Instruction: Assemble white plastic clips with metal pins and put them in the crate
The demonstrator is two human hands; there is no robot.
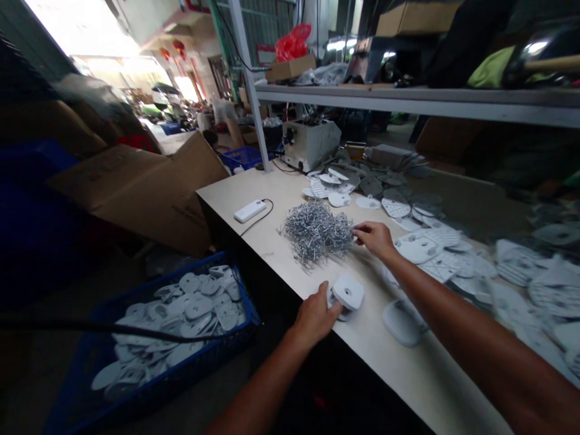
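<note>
My left hand (pixel 316 314) grips a rounded white plastic part (pixel 348 291) with a small hole in its top, close to the table's front edge. Thumb and fingers close on the part's left side. My right hand (pixel 374 237) is at the right side of a tangled heap of thin metal pins (pixel 316 232), its fingertips pinched together. Whatever lies between those fingertips is too small to make out. Another rounded white part (pixel 402 323) lies on the table beneath my right forearm, slightly blurred.
A blue crate (pixel 247 302) full of white plastic parts stands lower left. More white parts (pixel 426 248) spread along the table's right side. A white power bank (pixel 250 210) with a cable lies left of the pins. Behind are a machine (pixel 310 145) and a shelf (pixel 408 99).
</note>
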